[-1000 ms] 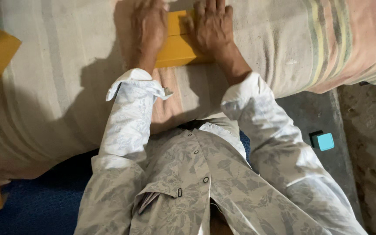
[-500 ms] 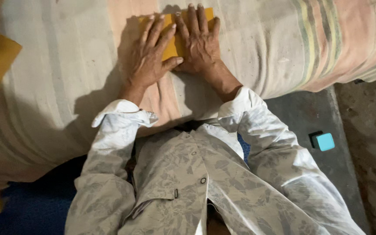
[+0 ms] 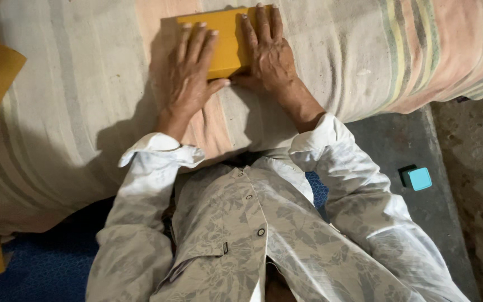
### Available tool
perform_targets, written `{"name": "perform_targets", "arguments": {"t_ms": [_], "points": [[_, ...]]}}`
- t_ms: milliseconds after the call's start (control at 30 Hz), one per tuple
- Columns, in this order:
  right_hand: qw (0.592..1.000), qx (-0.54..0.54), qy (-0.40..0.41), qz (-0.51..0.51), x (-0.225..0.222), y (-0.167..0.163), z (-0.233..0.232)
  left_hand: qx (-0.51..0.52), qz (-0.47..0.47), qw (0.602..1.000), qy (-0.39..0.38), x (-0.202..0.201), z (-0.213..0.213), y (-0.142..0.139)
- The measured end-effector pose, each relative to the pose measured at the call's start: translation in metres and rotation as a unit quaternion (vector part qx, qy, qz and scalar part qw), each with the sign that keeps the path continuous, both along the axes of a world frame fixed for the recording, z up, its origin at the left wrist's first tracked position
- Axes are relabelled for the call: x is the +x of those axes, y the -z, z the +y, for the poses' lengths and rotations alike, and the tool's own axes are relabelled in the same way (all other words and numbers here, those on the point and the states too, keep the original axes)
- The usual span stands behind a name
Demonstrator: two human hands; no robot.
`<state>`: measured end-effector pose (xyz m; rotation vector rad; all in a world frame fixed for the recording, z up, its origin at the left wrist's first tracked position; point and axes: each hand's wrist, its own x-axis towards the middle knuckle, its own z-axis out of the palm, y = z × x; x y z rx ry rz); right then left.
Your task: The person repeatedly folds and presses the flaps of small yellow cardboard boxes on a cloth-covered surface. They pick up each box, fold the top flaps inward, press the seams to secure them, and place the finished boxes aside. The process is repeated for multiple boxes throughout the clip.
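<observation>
A striped cloth is lying under both hands. On it, a flat yellow piece is being pressed down beneath the fingers — seemingly to keep it flat. The left hand and right hand are lying palm-down, fingers straight and slightly spread — gripping nothing.

Bright light from above, hard dark shadow left of the arms, sharp focus, dim corners
</observation>
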<state>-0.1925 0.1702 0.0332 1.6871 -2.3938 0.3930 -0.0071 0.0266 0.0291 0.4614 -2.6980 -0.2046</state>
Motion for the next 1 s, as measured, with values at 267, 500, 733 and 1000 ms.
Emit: {"name": "perform_targets", "arguments": {"t_ms": [267, 500, 733, 1000], "points": [[0.996, -0.048, -0.075, 0.008, -0.008, -0.002, 0.012, 0.058, 0.002, 0.998, 0.038, -0.001, 0.000, -0.009], [0.998, -0.023, -0.050, -0.006, 0.000, 0.003, 0.019, 0.019, -0.047, 0.999, -0.009, 0.017, 0.000, 0.002], [0.999, 0.002, -0.047, 0.004, 0.008, -0.004, -0.009, 0.133, -0.069, 0.981, -0.121, -0.054, -0.010, -0.006], [0.996, -0.026, -0.074, -0.043, -0.029, -0.011, -0.071, 0.125, -0.052, 0.978, -0.160, -0.090, -0.030, -0.010]]}}
